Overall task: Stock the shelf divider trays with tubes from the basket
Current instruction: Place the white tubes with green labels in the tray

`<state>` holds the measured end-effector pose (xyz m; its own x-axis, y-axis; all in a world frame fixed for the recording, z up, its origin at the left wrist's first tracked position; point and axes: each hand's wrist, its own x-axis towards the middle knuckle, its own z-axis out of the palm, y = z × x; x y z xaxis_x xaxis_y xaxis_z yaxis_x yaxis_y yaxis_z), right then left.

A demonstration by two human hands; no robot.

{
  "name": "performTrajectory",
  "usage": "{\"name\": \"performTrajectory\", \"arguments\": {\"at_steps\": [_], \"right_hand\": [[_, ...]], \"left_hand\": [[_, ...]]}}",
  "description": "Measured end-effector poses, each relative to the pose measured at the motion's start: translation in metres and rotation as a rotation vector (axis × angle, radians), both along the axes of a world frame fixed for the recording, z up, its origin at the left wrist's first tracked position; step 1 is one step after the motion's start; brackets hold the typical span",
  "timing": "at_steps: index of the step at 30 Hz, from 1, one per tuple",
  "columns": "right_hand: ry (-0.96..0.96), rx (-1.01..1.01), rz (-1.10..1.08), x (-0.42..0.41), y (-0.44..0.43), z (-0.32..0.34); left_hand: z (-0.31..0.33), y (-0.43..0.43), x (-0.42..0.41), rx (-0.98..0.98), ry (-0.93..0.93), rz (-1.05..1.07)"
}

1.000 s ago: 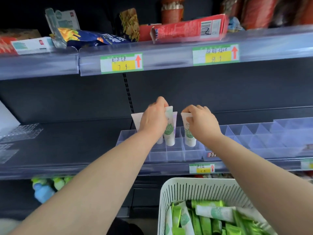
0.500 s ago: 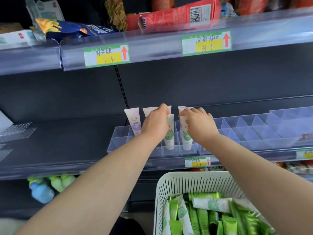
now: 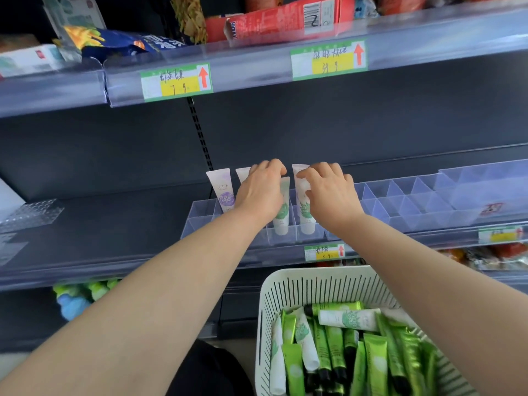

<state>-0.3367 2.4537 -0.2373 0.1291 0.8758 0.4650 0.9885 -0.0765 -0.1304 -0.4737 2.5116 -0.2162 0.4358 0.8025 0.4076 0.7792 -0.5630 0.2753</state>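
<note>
Seating step: right hand (image 3: 331, 195) pinches the right tube (image 3: 305, 215) beneath it; left hand (image 3: 263, 192) covers the left tube (image 3: 281, 221), grip unclear. Next, release both and reach the basket (image 3: 314, 281) below them.

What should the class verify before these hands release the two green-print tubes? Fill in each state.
1. Left hand grips left green tube: ok.
2. Right hand grips right green tube: ok.
3. Both tubes stand caps down in divider tray: ok.
4. Caps seated on tray floor: cannot tell.
5. Empty compartments free to the right: ok.
6. Basket holds more tubes: ok.
</note>
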Motion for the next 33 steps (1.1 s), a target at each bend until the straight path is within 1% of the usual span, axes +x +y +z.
{"name": "performTrajectory", "arguments": {"at_steps": [4, 7, 11, 13, 16, 19, 22, 29, 33], "right_hand": [[0.007, -0.001, 0.004, 0.002, -0.028, -0.012], [0.004, -0.038, 0.001, 0.008, -0.054, -0.033], [0.003, -0.106, -0.006, 0.021, -0.087, -0.067], [0.003, -0.149, -0.018, 0.028, -0.099, -0.084], [0.013, -0.249, -0.038, 0.042, -0.114, -0.111], [0.056, -0.430, -0.059, 0.057, -0.123, -0.136], [0.138, -0.616, -0.036, 0.065, -0.129, -0.160], [0.119, -0.779, -0.038, 0.076, -0.128, -0.199], [0.103, -0.834, -0.066, 0.078, -0.120, -0.215]], "left_hand": [[-0.007, -0.028, 0.002, 0.012, -0.074, -0.017], [-0.028, -0.053, 0.006, 0.016, -0.070, -0.070], [-0.066, -0.080, 0.014, -0.069, -0.056, -0.152], [-0.084, -0.090, 0.018, -0.108, -0.011, -0.175], [-0.113, -0.101, 0.021, -0.196, 0.103, -0.200], [-0.138, -0.106, 0.023, -0.304, 0.228, -0.220], [-0.159, -0.107, 0.026, -0.396, 0.276, -0.215], [-0.197, -0.109, 0.031, -0.565, 0.439, -0.263], [-0.214, -0.103, 0.031, -0.614, 0.474, -0.266]]}}
